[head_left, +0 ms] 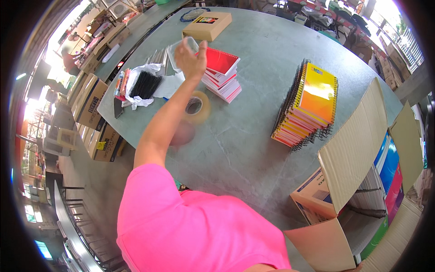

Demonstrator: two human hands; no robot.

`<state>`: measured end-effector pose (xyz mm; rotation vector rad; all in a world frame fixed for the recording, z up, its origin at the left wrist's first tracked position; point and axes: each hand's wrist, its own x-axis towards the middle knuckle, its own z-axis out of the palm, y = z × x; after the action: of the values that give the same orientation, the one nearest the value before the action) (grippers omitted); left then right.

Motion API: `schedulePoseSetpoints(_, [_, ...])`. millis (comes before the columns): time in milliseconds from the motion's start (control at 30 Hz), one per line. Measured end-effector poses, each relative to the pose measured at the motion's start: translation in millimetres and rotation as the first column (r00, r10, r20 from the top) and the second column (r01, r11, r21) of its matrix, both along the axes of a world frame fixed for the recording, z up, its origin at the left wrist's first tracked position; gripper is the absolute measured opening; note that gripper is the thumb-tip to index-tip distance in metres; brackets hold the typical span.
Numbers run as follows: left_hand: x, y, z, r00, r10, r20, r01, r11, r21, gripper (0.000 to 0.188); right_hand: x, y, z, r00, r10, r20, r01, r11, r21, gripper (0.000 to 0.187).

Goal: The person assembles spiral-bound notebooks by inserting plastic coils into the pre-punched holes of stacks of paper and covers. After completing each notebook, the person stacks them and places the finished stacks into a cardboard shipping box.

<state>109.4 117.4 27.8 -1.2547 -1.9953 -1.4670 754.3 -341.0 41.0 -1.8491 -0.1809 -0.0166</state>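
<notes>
My left hand reaches far across the table, slightly blurred, with a gap between thumb and fingers and nothing visible in it. It is over a clear plastic box, just left of a stack of red-covered pads. Whether the fingers touch either one cannot be made out. Beneath my forearm lies a wide roll of tape, and a blurred brownish-red round shape shows nearer to me. Left of the hand, a bundle of thin black pieces rests on crumpled white paper. My right hand is out of view.
On the grey-green table, spiral notebooks with yellow-orange covers form a tall stack at right. An open cardboard box holds more books at the near right. A brown box stands at the back; cartons are stacked beyond the left edge.
</notes>
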Motion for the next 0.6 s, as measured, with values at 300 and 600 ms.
schedulePoseSetpoints(300, [124.4, -30.3, 153.6, 0.599, -0.736, -0.317, 0.781, 0.623, 0.028, 0.014, 14.7, -57.9, -17.6, 0.997, -0.032, -0.064, 0.043, 0.984, 0.174, 0.037])
schedulePoseSetpoints(600, [382.3, -224.8, 136.9, -0.041, -0.659, 0.751, 0.516, -0.658, -0.548, 0.057, -49.9, -0.1, 12.3, 0.976, -0.028, -0.217, 0.109, 0.924, 0.367, 0.038])
